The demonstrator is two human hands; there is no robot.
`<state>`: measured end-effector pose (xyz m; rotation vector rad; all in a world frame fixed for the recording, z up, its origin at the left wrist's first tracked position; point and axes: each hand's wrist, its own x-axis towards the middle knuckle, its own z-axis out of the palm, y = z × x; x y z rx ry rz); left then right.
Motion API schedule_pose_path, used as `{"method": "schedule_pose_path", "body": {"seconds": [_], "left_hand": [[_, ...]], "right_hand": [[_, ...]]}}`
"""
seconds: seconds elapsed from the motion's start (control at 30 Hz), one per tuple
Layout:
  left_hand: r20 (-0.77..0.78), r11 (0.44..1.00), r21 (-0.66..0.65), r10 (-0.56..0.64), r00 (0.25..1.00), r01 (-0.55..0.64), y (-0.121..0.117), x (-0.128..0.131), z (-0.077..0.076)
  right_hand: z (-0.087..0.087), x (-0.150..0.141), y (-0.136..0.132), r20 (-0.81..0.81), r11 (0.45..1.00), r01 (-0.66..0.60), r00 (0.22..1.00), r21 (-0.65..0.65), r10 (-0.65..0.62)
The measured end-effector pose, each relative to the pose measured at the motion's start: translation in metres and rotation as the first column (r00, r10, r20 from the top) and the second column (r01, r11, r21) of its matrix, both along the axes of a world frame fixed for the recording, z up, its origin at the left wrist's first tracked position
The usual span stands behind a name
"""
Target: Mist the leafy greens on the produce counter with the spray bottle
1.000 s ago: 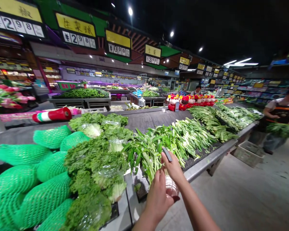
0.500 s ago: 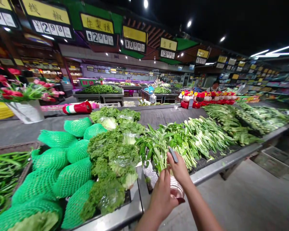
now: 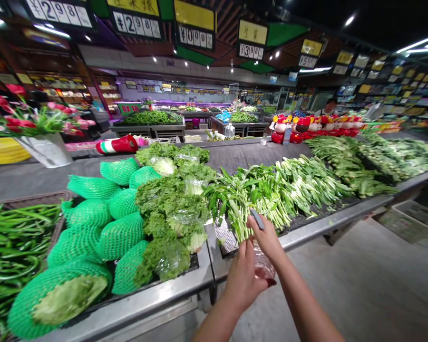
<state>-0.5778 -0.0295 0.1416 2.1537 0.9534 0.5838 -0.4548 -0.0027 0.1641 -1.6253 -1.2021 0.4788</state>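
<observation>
My left hand is closed around a clear, ribbed container that looks like plastic; my fingers hide part of it. Just above, my right hand is closed, with a small grey strip-shaped piece showing at its fingertips. Whether that piece joins the container is hidden. The hands are close together over the counter's front edge. Behind them lies leafy greens with long stems, and it is unclear whether my fingers touch the stems. Plastic-wrapped curly lettuce sits to the left.
Melon-like produce in green foam nets and a crate of green peppers fill the left. A metal edge runs along the counter front. Red figurines stand at the back. Price signs hang overhead. A person is far off.
The view has tilted down, so the produce and signs sit higher in the picture. Both hands keep nearly the same hold.
</observation>
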Motion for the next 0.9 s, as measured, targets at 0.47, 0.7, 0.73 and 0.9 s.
{"method": "schedule_pose_path", "body": {"seconds": [0.47, 0.7, 0.73, 0.9], "left_hand": [[-0.071, 0.986, -0.163, -0.047, 0.996, 0.034, -0.064, 0.014, -0.029], [-0.095, 0.981, -0.196, -0.027, 0.995, 0.008, -0.094, 0.010, -0.049], [-0.090, 0.979, -0.202, -0.030, 0.995, 0.011, -0.097, 0.008, -0.050], [-0.059, 0.987, -0.158, -0.019, 0.998, 0.010, -0.104, 0.004, -0.043]], "right_hand": [[-0.048, 0.018, -0.065, -0.095, 0.997, 0.014, 0.995, -0.082, -0.022], [-0.076, 0.011, -0.091, -0.115, 0.991, 0.022, 0.993, -0.135, -0.038], [-0.078, 0.009, -0.094, -0.116, 0.991, 0.029, 0.992, -0.131, -0.044], [-0.066, 0.006, -0.101, -0.101, 0.997, 0.022, 0.994, -0.078, -0.030]]}}
